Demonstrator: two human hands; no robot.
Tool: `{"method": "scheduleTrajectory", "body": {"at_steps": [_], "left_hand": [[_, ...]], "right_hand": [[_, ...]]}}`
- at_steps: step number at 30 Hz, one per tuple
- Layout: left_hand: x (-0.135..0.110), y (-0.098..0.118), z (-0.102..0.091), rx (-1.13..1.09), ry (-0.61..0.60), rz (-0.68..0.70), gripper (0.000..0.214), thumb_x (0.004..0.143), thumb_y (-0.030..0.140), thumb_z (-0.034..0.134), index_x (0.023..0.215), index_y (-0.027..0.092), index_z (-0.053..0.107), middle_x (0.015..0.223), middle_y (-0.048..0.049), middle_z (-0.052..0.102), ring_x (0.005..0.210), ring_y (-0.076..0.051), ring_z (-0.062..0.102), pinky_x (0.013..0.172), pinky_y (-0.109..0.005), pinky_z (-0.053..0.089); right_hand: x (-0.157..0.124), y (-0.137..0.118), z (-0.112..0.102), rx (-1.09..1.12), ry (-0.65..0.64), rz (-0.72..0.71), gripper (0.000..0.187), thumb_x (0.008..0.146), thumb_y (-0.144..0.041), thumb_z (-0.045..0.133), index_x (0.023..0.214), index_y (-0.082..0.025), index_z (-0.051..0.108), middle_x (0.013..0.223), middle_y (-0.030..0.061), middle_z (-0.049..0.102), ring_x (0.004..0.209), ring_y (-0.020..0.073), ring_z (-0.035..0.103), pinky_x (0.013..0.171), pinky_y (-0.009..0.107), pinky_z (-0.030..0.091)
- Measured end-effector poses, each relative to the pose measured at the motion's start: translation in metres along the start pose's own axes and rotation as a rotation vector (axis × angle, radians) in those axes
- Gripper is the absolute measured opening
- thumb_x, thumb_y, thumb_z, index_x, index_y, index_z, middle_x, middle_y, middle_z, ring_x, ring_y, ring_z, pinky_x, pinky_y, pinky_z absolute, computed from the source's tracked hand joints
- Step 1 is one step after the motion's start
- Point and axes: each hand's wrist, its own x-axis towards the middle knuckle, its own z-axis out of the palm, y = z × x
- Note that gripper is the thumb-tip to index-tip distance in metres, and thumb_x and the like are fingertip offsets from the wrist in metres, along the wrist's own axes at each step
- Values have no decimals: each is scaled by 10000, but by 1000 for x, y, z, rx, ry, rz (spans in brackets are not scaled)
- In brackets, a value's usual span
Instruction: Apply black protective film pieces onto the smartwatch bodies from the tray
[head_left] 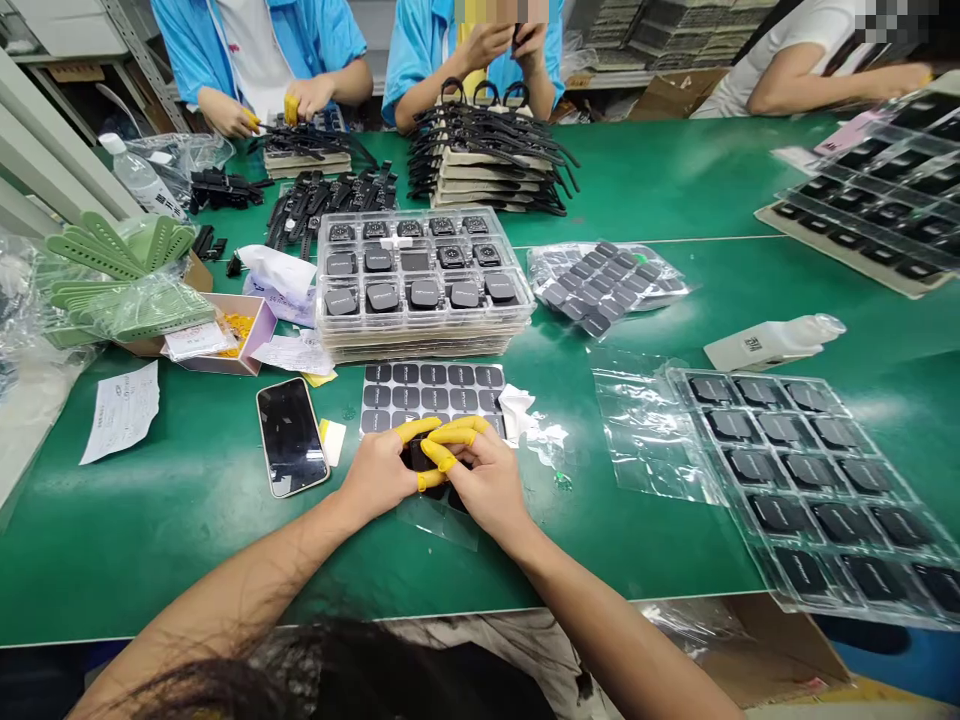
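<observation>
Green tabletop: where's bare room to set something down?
Free: left, between the smartphone, left forearm and table's front edge; right, between the right forearm, clear plastic bag and blister tray. Crowded: around left hand and right hand, with the sticker sheet, torn paper and tray stack.

We can read no word or number for certain: dark characters stand on the clear bottle (142, 178) and the white bottle (772, 341), pale lettering on the black squares (424, 293) and sticker sheet (406, 398), and faint print on the paper slip (122, 412), all too small or blurred.
</observation>
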Motion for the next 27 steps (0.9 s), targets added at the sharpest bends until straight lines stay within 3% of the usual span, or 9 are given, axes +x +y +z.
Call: {"method": "scheduleTrajectory", "body": {"at_steps": [4,6,10,13,15,19,22,25,27], "left_hand": [[0,1,-1,-29,-10,21,541,779,335,897,1314,305,822,1234,-6,873,1082,-263,834,1060,-384,643],[0,1,-2,-44,-5,-21,538,758,366,924,1283,299,832,1143,-5,888,1020,-262,842,1014,-394,663],[1,0,-2,-164,-11,-109,595,710,410,977,1266,259,828,1002,-27,890,929,-262,850,954,-420,690],[1,-1,-1,-242,-22,-129,567,704,368,983,1236,250,824,1010,-43,890,945,-264,859,944,-419,703],[2,-1,-1,-235,-35,-137,528,710,341,974,1209,254,825,1008,-43,890,967,-274,864,951,-434,708],[3,-2,-3,-246,-39,-148,526,714,337,962,1212,255,814,1049,-45,893,1029,-289,866,1008,-465,699],[4,-2,-2,-313,-34,-150,563,682,341,979,1210,228,818,1059,-67,892,1057,-308,865,1003,-464,700],[4,-1,-1,-336,-34,-157,573,684,320,972,1228,218,822,1024,-65,894,1030,-310,866,952,-444,705],[4,2,-2,-279,-25,-140,536,695,293,953,1211,210,833,1000,-44,893,974,-289,858,911,-402,697]], "right_hand": [[1,-3,3,-150,24,-105,74,947,-281,713,888,-275,758,935,51,679,768,209,657,667,371,567],[2,-5,-10,-130,5,-139,98,963,-303,696,874,-271,721,905,47,673,765,212,637,673,370,545],[8,4,-82,-31,11,-57,173,998,-472,695,980,-300,703,910,50,712,724,218,640,647,369,517],[17,20,-139,-362,188,17,184,918,-448,810,1001,-292,757,951,109,720,777,260,644,652,399,475],[27,30,-157,-562,244,-35,141,895,-379,833,981,-270,804,1015,162,727,862,296,654,688,428,466],[57,39,-143,-699,56,-224,179,953,-375,774,1091,-286,847,1071,131,779,936,293,677,798,437,522],[73,31,-122,-695,-21,-280,155,976,-382,734,932,-290,850,888,64,782,856,267,671,774,417,541],[73,10,-99,-537,-22,-417,134,987,-346,738,935,-304,854,888,50,790,846,253,688,769,413,568],[65,-4,-76,-395,-173,-489,108,976,-323,751,961,-331,857,895,31,790,833,236,692,764,398,577]]}}
